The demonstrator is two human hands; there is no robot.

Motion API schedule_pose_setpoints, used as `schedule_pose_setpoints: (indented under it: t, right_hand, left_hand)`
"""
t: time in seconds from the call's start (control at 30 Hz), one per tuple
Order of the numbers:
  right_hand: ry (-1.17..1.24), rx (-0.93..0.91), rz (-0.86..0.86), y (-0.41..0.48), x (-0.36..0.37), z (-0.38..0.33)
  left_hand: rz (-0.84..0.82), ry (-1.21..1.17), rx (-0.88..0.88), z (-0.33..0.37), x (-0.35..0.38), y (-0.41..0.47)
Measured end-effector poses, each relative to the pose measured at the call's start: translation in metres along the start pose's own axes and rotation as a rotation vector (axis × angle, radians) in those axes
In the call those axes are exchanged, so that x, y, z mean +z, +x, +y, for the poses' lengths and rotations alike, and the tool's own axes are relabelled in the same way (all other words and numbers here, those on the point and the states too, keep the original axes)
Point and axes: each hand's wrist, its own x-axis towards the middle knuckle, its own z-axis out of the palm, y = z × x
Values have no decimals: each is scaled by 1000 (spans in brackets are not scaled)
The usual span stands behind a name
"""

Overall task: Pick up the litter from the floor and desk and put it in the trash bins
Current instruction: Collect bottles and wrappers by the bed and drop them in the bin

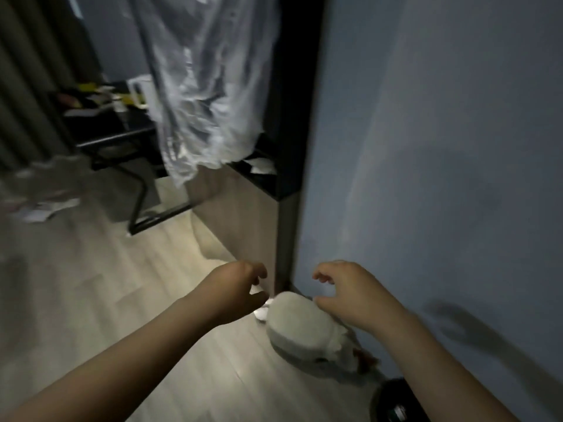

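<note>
Both my hands reach out over the wooden floor near a wall corner. My left hand (pixel 240 286) hovers with fingers loosely curled and holds nothing. My right hand (pixel 344 287) does the same, just above a grey-white slipper-like object (pixel 300 325) lying by the wall. A small white scrap of litter (pixel 261 312) lies on the floor between my left hand and that object. Paper litter (pixel 45 208) is scattered on the floor at far left. More litter (pixel 100 99) covers the dark desk at the back. A round dark bin (pixel 396 403) shows at the bottom edge.
A clear plastic sheet (pixel 207 86) hangs down at the top centre. A wooden cabinet (pixel 243 214) with a black top stands beside the blue-grey wall (pixel 441 147). The black metal desk frame (pixel 143 205) stands on the floor at the left. The image is dim and blurred.
</note>
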Motion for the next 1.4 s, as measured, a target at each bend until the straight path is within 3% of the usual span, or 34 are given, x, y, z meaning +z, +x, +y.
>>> schedule_pose_setpoints:
  t: [0.33, 0.73, 1.03, 1.4]
  right_hand:
    - [-106, -435, -127, 173, 30, -166]
    - [-178, -833, -194, 345, 43, -272]
    - [-212, -986, -256, 427, 77, -363]
    - [-251, -1028, -274, 523, 150, -517]
  left_hand:
    - [202, -102, -426, -160, -71, -42]
    - [333, -37, -796, -267, -142, -16]
    - [389, -67, -945, -350, -173, -18]
    - [410, -74, -989, -521, -233, -47]
